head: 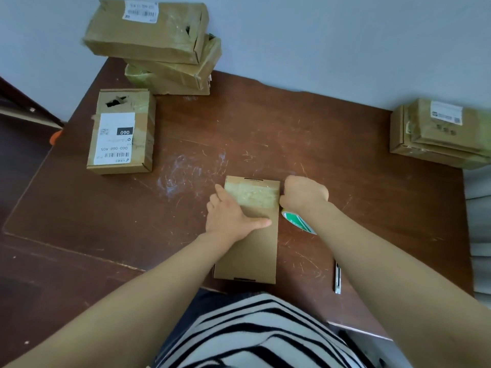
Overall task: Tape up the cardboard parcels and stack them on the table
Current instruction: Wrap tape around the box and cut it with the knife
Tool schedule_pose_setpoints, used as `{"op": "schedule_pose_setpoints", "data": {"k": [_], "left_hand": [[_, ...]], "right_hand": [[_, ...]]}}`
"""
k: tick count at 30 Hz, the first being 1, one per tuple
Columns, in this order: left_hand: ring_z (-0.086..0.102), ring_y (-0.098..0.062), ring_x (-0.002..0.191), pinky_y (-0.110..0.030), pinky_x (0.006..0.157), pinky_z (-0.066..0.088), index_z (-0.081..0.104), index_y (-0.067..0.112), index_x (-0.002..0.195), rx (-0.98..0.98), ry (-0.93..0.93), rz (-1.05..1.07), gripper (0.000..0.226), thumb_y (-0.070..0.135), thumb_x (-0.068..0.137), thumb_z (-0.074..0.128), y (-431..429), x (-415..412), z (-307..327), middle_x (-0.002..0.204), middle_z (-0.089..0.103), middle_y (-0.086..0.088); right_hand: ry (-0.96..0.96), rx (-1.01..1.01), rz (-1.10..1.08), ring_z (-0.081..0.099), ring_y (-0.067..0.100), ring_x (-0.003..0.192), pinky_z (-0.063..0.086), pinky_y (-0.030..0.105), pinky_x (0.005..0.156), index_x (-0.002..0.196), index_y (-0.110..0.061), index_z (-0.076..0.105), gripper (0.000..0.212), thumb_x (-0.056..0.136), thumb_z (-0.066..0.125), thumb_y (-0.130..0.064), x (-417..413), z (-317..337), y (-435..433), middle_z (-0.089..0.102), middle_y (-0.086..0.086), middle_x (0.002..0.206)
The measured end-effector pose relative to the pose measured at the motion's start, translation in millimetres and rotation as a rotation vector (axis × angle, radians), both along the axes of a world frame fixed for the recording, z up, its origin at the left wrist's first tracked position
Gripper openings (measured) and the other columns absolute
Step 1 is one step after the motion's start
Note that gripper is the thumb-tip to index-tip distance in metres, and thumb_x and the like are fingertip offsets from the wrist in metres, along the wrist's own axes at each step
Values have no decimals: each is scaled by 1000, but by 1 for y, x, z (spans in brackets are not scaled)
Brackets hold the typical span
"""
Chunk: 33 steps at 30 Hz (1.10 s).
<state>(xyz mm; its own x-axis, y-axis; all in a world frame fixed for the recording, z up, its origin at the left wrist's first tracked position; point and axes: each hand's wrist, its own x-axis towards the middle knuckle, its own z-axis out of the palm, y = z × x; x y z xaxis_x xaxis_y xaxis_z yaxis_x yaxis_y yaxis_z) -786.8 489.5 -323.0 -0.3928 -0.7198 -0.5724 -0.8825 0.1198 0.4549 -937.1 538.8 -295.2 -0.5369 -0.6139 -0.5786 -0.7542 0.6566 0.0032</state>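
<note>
A flat brown cardboard parcel [248, 251] lies lengthwise on the brown table [186, 144] in front of me. A strip of clear tape [253, 195] crosses its far end. My left hand [231, 216] lies flat on the parcel, fingers over its left edge and thumb stretched across the top. My right hand [305, 193] is curled at the parcel's right edge, gripping a tape roll [297, 221] with a green and white core that shows under my wrist.
Three taped parcels are stacked [156, 41] at the table's far left corner. A labelled parcel [122, 131] lies left of centre. Two more parcels [441, 134] sit stacked at the right edge. A utility knife [337, 278] lies near my right forearm.
</note>
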Motion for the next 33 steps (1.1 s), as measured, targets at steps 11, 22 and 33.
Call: {"op": "schedule_pose_setpoints", "data": {"k": [11,22,33], "left_hand": [[-10,-37,142,-51,113,7,-48,20,127,-85,-164,-9,162,67,40,80,21,-28,-2,150,-22,-18],[7,-29,144,-49,115,18,-22,36,146,493,109,-157,154,57,35,83,-62,5,40,157,-6,3],[34,-16,135,-37,105,37,-5,32,151,511,234,-216,115,35,71,77,-71,14,52,159,16,1]], "right_hand": [[-10,11,-7,50,17,60,37,26,54,85,-16,52,7,83,49,-12,3,8,-1,50,-4,65],[-594,-337,-297,49,18,123,41,30,100,150,-33,20,97,73,78,-43,-28,48,3,39,2,148],[-362,-270,-133,65,17,82,54,35,77,87,-18,73,24,75,75,-39,15,73,-36,70,1,85]]}}
